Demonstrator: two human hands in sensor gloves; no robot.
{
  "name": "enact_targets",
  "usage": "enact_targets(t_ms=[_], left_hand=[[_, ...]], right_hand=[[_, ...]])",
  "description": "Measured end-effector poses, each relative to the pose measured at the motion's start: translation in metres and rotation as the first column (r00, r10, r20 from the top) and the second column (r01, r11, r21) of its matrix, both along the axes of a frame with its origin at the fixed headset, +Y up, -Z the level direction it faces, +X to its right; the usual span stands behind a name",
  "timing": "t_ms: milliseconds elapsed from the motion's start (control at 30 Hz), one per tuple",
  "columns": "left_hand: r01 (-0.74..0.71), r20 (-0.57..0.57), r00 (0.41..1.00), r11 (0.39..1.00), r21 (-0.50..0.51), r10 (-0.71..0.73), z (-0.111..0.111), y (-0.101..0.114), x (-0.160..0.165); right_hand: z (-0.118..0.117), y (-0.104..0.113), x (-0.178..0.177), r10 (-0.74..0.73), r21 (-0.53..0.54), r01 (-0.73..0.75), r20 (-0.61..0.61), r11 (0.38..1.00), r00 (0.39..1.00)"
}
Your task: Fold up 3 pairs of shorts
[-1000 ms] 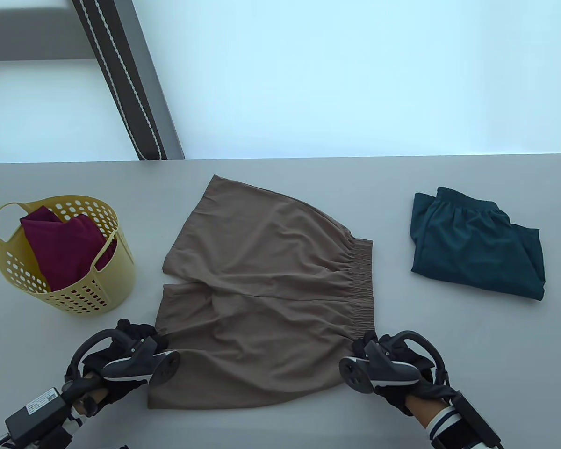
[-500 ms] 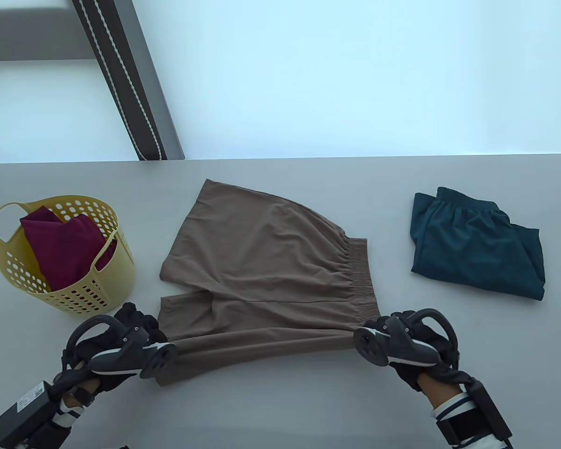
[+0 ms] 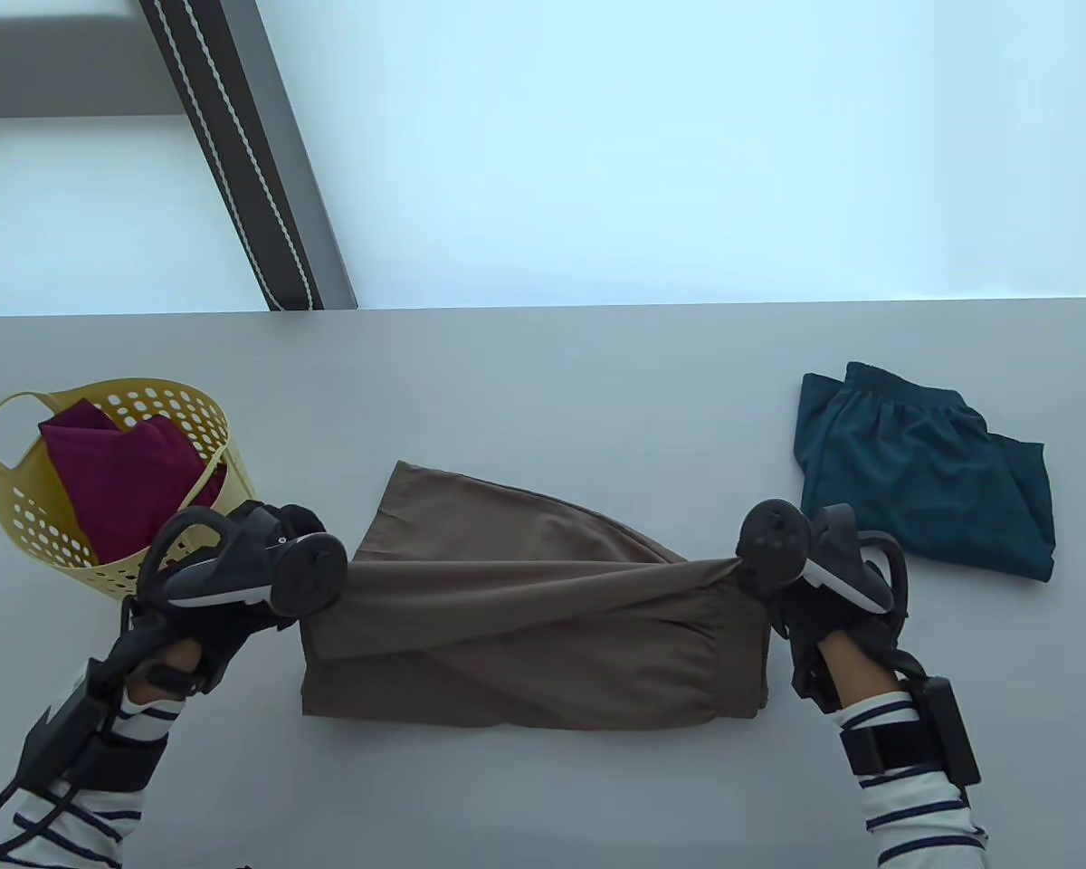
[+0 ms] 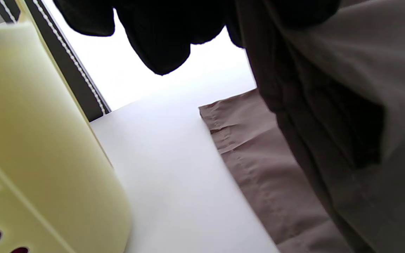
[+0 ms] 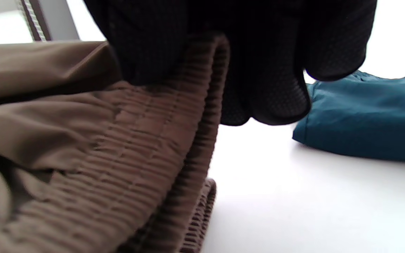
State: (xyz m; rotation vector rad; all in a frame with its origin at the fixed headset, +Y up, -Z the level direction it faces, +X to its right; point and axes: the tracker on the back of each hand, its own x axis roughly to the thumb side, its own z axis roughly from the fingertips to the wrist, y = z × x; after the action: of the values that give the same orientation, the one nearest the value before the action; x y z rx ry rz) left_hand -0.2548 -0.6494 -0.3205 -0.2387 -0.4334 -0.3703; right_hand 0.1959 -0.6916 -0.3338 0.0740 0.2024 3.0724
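Mid-fold on pair 2: left hand & right hand each pinch a corner of the brown shorts, near half lifted over the bench. Next, prob. lay it flat on the far half w/ edges matched.

The brown shorts lie half-folded mid-desk, their near half lifted and stretched taut, elastic waistband to the right. The teal shorts rest folded to their right, well apart. The maroon shorts sit crumpled inside the yellow basket, left of the brown pair.
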Motion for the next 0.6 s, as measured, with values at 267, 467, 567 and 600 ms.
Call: enact_targets(t_ms=[267, 467, 567, 600], left_hand=[[0.069, 0.016, 0.997, 0.978, 0.195, -0.073, 0.038, -0.039, 0.009], [-0.006, 0.142, 0.989, 0.975, 0.223, -0.027, 0.088, -0.031, 0.002], [-0.032, 0.156, 0.988, 0.981, 0.192, 0.002, 0.102, -0.035, -0.001], [-0.016, 0.152, 0.988, 0.985, 0.173, -0.01, 0.105, -0.039, -0.002]], right_hand=[[0.018, -0.006, -0.005, 0.111, 0.042, -0.111, 0.01, 0.993, 0.994], [0.046, 0.007, -0.009, 0.061, -0.024, -0.063, -0.097, 0.998, 0.993], [0.049, -0.009, -0.011, 0.113, -0.31, -0.156, -0.152, 0.938, 0.982], [0.049, -0.019, -0.011, 0.149, -0.41, -0.206, -0.167, 0.889, 0.975]])
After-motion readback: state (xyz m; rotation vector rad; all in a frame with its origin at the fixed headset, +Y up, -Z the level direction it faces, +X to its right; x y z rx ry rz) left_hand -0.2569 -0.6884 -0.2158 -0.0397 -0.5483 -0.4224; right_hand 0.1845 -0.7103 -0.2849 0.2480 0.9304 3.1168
